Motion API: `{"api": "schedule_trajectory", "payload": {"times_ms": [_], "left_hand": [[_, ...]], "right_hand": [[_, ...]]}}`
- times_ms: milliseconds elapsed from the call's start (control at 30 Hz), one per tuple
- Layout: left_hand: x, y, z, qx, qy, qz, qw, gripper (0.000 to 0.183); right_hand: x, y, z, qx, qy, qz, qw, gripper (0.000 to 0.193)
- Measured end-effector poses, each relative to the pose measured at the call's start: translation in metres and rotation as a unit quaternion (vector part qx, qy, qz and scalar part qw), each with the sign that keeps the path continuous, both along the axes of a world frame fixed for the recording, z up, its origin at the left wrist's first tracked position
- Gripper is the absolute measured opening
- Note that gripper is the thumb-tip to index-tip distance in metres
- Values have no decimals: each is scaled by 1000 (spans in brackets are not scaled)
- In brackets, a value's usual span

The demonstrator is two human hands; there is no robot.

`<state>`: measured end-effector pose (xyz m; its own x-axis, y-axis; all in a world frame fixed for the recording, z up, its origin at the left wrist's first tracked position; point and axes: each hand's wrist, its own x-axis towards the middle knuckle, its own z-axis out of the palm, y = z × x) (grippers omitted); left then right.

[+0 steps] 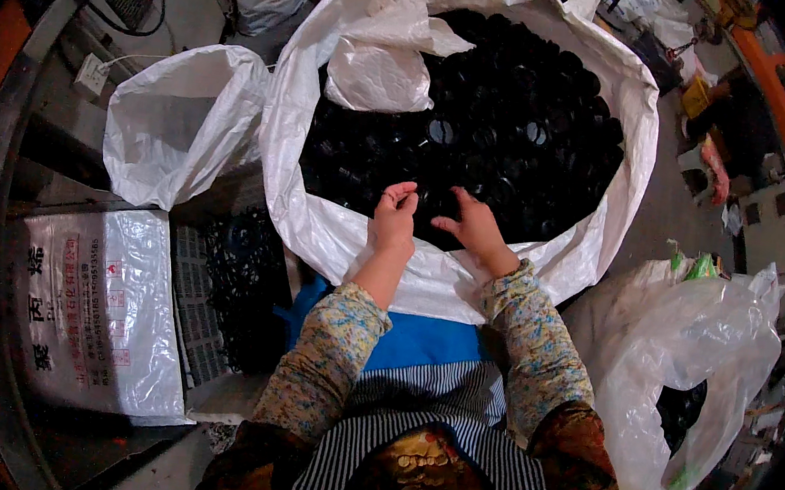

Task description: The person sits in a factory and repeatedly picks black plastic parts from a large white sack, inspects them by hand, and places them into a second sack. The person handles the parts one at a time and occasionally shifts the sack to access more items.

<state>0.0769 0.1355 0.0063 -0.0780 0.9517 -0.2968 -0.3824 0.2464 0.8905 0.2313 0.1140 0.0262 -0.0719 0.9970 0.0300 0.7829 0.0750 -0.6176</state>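
Grey floor [675,213] around one large white sack [287,177] heaped with black round pieces [533,88].
Nearest, two floral sleeves [328,353]; then the left hand [397,215], fingers curled toward the thumb, whether on anything I cannot tell, and the right hand [476,225], thumb and fingers apart, both over the heap's near edge. Among the pieces, too many to count, two show greyish faces; beyond lies one crumpled white bag [379,76].

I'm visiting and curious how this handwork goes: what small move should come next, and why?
Perhaps bring the right hand's thumb and finger together on one of the black round pieces: they stand apart, right over the heap in the large white sack. Whether the left hand holds anything is hard to tell.
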Motion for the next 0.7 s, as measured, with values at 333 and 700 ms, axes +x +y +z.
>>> {"api": "schedule_trajectory", "payload": {"times_ms": [333, 700], "left_hand": [[6, -9, 7, 16, 62, -55, 996, 16], [-8, -26, 72, 127, 216, -152, 956, 18]], "right_hand": [[12, 11, -21, -275, 292, -161, 902, 62], [18, -7, 42, -374, 574, -228, 692, 51]]}}
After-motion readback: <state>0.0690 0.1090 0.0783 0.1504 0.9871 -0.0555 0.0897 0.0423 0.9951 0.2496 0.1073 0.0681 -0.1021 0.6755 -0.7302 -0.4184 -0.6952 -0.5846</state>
